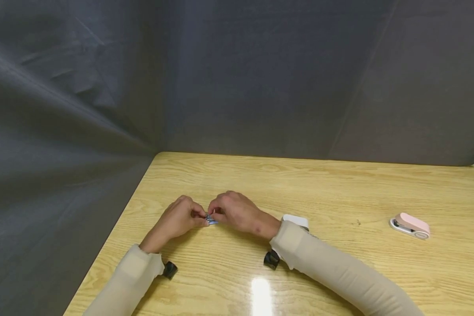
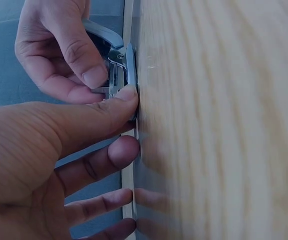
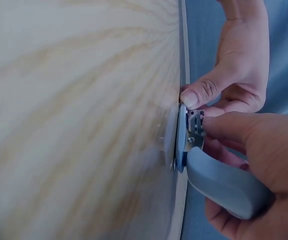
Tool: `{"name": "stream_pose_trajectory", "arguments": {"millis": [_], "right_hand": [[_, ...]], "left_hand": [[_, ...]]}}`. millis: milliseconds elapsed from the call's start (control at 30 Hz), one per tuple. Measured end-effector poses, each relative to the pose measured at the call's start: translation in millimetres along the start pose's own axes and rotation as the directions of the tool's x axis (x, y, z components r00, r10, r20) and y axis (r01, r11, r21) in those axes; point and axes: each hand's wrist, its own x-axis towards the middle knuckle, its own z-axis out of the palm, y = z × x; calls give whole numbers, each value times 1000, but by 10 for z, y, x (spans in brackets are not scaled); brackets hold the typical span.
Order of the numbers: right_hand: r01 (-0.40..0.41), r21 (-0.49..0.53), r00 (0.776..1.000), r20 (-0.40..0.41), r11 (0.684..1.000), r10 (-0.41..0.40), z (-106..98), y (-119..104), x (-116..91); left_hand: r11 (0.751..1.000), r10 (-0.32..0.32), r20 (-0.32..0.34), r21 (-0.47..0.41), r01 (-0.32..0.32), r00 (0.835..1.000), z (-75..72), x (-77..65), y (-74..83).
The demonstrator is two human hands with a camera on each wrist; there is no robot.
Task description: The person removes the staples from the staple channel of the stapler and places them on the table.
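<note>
A small light blue stapler lies on the table, its handle swung up from its base and its metal channel showing. My left hand pinches the front end of the base between thumb and finger. From the other side, my right hand holds the stapler by its raised part, thumb and fingers at the channel. A small flat metal piece shows at the right thumb's tip in the left wrist view; whether it is loose or part of the stapler I cannot tell.
A pink and white stapler sits at the right of the wooden table. Partly covered by my right forearm is a white object. Dark curtains hang behind the table and along its left side.
</note>
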Motion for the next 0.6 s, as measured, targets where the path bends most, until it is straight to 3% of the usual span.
{"name": "stream_pose_trajectory", "arguments": {"millis": [600], "right_hand": [[-18, -1, 1000, -6, 1000, 18, -2, -45, 10]], "left_hand": [[999, 38, 2, -14, -38, 999, -14, 19, -2]]}}
